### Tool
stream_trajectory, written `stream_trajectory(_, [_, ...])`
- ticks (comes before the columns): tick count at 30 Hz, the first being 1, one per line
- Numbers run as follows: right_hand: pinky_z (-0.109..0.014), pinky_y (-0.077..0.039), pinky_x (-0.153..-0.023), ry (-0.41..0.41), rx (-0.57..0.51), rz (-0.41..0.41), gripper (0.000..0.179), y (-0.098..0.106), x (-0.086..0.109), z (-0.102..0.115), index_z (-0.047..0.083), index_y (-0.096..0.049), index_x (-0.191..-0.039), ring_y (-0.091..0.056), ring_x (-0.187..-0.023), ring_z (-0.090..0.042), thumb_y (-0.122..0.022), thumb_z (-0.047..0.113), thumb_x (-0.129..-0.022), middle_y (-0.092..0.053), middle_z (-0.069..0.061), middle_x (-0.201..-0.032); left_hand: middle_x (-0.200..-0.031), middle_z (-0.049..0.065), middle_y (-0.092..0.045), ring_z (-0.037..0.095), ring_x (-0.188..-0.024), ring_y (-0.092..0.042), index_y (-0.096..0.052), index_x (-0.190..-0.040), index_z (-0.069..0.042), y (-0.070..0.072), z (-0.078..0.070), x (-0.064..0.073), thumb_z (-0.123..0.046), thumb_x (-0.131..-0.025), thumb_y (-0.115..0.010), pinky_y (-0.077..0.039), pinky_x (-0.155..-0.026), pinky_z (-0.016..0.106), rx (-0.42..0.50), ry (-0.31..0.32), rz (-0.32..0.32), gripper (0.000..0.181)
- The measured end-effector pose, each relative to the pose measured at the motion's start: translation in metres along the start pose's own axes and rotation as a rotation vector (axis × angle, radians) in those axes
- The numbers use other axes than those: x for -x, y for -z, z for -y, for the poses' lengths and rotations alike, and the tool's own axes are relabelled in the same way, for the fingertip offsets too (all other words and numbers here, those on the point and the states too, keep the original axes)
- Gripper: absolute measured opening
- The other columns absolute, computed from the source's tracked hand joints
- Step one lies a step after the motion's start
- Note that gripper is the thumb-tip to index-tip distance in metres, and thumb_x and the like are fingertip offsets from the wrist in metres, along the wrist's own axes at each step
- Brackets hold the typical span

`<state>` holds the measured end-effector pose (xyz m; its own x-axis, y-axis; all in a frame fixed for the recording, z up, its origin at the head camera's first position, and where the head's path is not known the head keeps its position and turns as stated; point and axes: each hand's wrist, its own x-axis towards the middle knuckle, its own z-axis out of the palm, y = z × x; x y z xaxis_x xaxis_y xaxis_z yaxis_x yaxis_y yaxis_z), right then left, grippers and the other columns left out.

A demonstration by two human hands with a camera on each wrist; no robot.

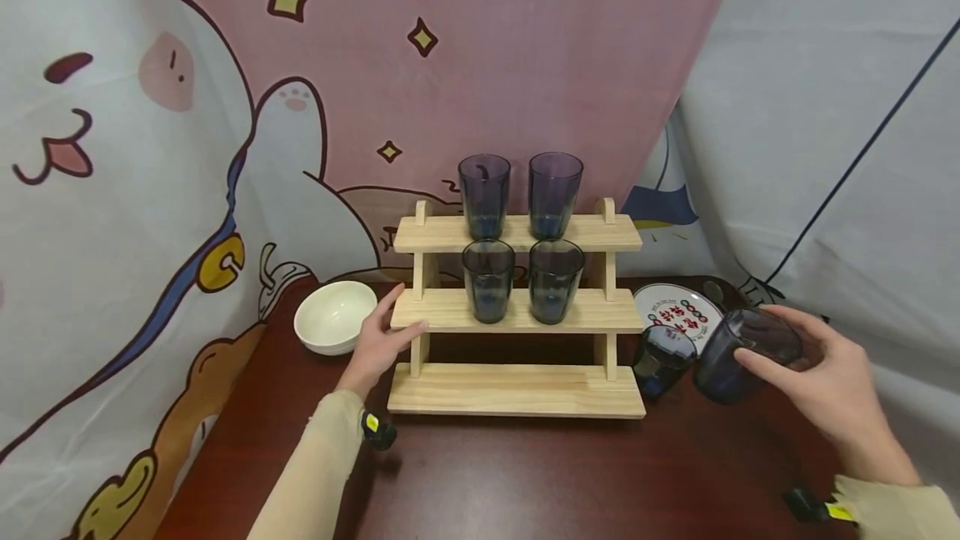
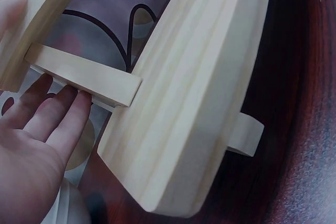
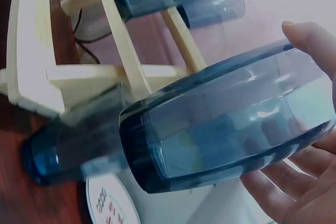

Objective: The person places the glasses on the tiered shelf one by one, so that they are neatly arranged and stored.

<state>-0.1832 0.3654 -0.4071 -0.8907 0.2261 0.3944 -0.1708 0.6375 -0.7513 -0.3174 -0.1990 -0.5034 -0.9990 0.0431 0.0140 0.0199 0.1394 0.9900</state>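
My right hand (image 1: 832, 369) grips a blue-tinted drinking glass (image 1: 742, 357), thumb on the near side and fingers round the far side. The glass tilts, its base toward the rack in the right wrist view. My left hand (image 1: 378, 344) holds the left end of the middle shelf of a three-tier wooden display rack (image 1: 517, 390). Its thumb lies on the shelf, with fingers (image 2: 68, 114) against the side post. Two glasses (image 1: 483, 194) stand on the top tier and two glasses (image 1: 489, 282) on the middle one. Another glass (image 1: 660, 361) stands on the table right of the rack.
A white bowl (image 1: 335, 317) sits on the dark red table (image 1: 525, 482), left of the rack. Behind the right-hand glasses lies a white plate (image 1: 652, 300) with red print. A printed cloth (image 1: 525, 48) hangs behind the rack, and a pale cloth (image 1: 840, 148) hangs at the right.
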Motion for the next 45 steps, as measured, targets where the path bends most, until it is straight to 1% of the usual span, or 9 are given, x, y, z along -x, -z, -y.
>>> stream_trajectory(4, [-0.011,-0.051,-0.064,0.045,-0.064,0.047,0.069,-0.01,-0.001,0.011,0.017,-0.065,-0.143,-0.066,-0.08,0.008,-0.091,0.005,-0.081,-0.068,0.028,-0.107,-0.14,0.019,-0.06,0.027,-0.111,-0.07,-0.038,-0.162,-0.04,-0.001,0.002,0.0,-0.024,-0.092,-0.085,-0.058,-0.096,0.05,-0.004,-0.006,-0.011,0.086])
stream_trajectory(7, [-0.01,-0.053,-0.068,0.075,-0.075,0.076,0.07,-0.018,-0.002,0.02,0.014,-0.064,-0.144,-0.069,-0.086,0.006,-0.092,0.005,-0.08,-0.068,0.024,-0.113,-0.139,0.02,-0.061,0.026,-0.109,-0.071,-0.038,-0.163,-0.038,-0.001,0.002,0.0,-0.021,-0.092,-0.085,-0.059,-0.093,0.048,-0.001,-0.018,-0.016,0.086])
stream_trajectory(12, [-0.014,-0.054,-0.065,0.102,-0.071,0.103,0.07,-0.036,-0.004,0.035,0.012,-0.063,-0.143,-0.069,-0.085,0.001,-0.093,0.008,-0.08,-0.066,0.017,-0.117,-0.139,0.021,-0.061,0.025,-0.109,-0.07,-0.039,-0.163,-0.035,-0.001,0.002,-0.001,-0.018,-0.092,-0.084,-0.059,-0.092,0.045,0.009,-0.026,-0.016,0.086])
stream_trajectory(17, [-0.015,-0.053,-0.064,0.167,-0.065,0.145,0.074,-0.055,-0.006,0.048,0.012,-0.062,-0.145,-0.067,-0.088,-0.001,-0.095,0.009,-0.078,-0.064,0.01,-0.125,-0.141,0.021,-0.06,0.026,-0.111,-0.069,-0.039,-0.163,-0.035,-0.002,0.0,0.0,-0.018,-0.093,-0.084,-0.059,-0.095,0.049,0.008,-0.012,-0.013,0.085])
stream_trajectory(21, [-0.012,-0.053,-0.073,0.219,-0.078,0.192,0.076,-0.069,-0.008,0.058,0.014,-0.062,-0.146,-0.065,-0.096,-0.002,-0.095,0.01,-0.078,-0.063,0.0,-0.13,-0.141,0.024,-0.059,0.027,-0.11,-0.069,-0.039,-0.163,-0.034,-0.002,0.0,0.0,-0.017,-0.093,-0.083,-0.057,-0.097,0.052,0.007,-0.014,-0.013,0.085])
stream_trajectory(24, [-0.013,-0.055,-0.076,0.244,-0.102,0.227,0.074,-0.08,-0.008,0.063,0.011,-0.062,-0.144,-0.066,-0.099,-0.003,-0.095,0.01,-0.077,-0.064,-0.006,-0.129,-0.14,0.024,-0.06,0.026,-0.109,-0.069,-0.039,-0.163,-0.034,-0.002,-0.001,0.0,-0.017,-0.093,-0.084,-0.058,-0.096,0.052,0.008,-0.015,-0.017,0.085])
stream_trajectory(30, [-0.018,-0.058,-0.075,0.236,-0.132,0.293,0.074,-0.099,-0.005,0.071,0.006,-0.062,-0.143,-0.07,-0.096,-0.004,-0.095,0.014,-0.078,-0.066,-0.011,-0.127,-0.138,0.022,-0.061,0.027,-0.109,-0.07,-0.04,-0.163,-0.034,-0.001,-0.002,0.001,-0.018,-0.092,-0.085,-0.059,-0.094,0.05,0.014,-0.01,-0.021,0.086])
stream_trajectory(37, [-0.024,-0.059,-0.072,0.25,-0.175,0.338,0.071,-0.12,-0.002,0.082,0.013,-0.064,-0.141,-0.073,-0.09,-0.022,-0.096,0.019,-0.077,-0.07,-0.01,-0.121,-0.137,0.02,-0.062,0.03,-0.111,-0.07,-0.04,-0.163,-0.035,-0.001,-0.001,-0.001,-0.019,-0.091,-0.086,-0.059,-0.094,0.052,0.014,-0.014,-0.017,0.087])
stream_trajectory(45, [-0.028,-0.057,-0.065,0.238,-0.222,0.396,0.071,-0.145,0.003,0.094,0.015,-0.066,-0.139,-0.071,-0.085,-0.018,-0.097,0.026,-0.076,-0.072,-0.006,-0.12,-0.139,0.02,-0.062,0.029,-0.112,-0.07,-0.041,-0.161,-0.04,-0.001,0.001,-0.001,-0.022,-0.09,-0.086,-0.058,-0.096,0.052,0.0,-0.009,-0.018,0.086])
